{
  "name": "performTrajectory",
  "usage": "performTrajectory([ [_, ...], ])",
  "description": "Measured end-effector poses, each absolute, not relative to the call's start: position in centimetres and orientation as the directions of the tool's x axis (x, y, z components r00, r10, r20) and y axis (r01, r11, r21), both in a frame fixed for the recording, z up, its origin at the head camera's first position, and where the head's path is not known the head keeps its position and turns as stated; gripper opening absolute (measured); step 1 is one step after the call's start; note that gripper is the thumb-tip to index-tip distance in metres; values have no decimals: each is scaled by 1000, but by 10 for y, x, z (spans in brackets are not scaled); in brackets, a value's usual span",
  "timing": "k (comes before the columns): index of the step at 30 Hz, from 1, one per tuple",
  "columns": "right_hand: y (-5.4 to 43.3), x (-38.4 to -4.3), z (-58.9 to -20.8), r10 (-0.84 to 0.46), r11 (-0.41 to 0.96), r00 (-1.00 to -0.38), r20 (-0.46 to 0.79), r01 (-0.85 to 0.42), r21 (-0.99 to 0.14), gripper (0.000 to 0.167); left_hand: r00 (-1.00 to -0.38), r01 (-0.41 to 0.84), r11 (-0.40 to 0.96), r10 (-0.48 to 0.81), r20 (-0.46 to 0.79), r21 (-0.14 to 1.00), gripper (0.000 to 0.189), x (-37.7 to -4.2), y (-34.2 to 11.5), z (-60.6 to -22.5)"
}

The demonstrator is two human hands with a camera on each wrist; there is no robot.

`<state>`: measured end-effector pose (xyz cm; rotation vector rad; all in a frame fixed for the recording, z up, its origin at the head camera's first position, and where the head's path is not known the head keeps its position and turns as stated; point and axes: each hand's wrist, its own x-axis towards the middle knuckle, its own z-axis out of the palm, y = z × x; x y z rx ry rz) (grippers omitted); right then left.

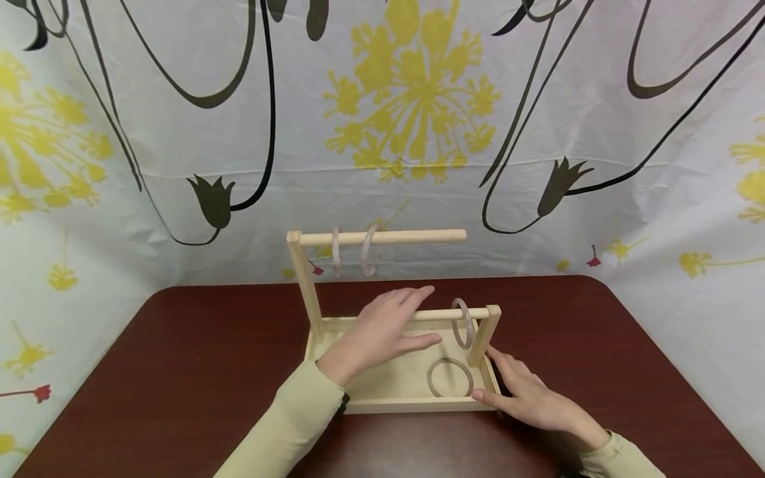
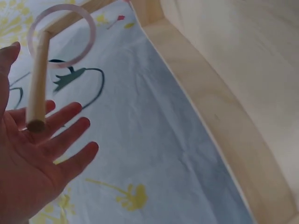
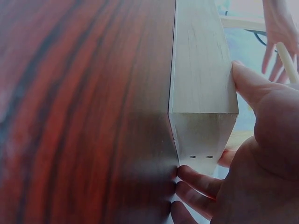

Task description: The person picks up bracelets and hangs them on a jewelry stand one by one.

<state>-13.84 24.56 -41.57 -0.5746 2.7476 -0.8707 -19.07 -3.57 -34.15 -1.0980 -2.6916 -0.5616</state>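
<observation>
While the right hand (image 1: 530,399) grips the near right corner of the wooden tray (image 1: 412,405), thumb at the front wall and fingers along the outer face of the end wall, the left hand (image 1: 382,328) hangs over the tray's middle. Left hand wide open, fingers extended and spread, thumb well apart; holds nothing. Left wrist view: free end of the lower bar (image 1: 433,315) lies before the palm; cannot tell whether skin touches wood. That bar runs above the tray from the right post (image 1: 487,335), which stands at the tray's right end. One pale ring (image 1: 469,326) hangs around it, just beside the post. A second, the loose ring (image 1: 430,378), lies inside the tray, near the front wall and the right corner. From the tray's left end rises the taller left post (image 1: 306,285), bearing the upper bar (image 1: 418,236), high above the tray. Two hanging rings, the left one (image 1: 337,255) and its neighbour (image 1: 366,252), encircle this bar toward its post, a little apart. Beneath the tray, a dark red-brown table (image 1: 179,372); behind it, a pale cloth (image 1: 287,133) printed with yellow flower heads and dark stems.
</observation>
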Motion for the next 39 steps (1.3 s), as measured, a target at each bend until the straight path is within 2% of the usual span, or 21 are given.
performTrajectory([
  [7, 245, -137, -415, -423, 748, -904, -66, -307, -589, 80, -763, 631, 632, 610, 214, 451, 79, -193, -53, -356],
  [14, 244, -137, -415, -429, 746, -903, -36, -332, -578, 79, -785, 565, 549, 587, 198, 616, 82, -196, -66, -365],
  [34, 245, -137, -416, -425, 743, -905, -5, -346, -572, 79, -803, 528, 508, 560, 205, 681, 71, -188, -77, -371],
  [39, 244, -137, -417, -426, 742, -905, 9, -355, -569, 79, -806, 498, 526, 575, 144, 689, 75, -188, -78, -376],
])
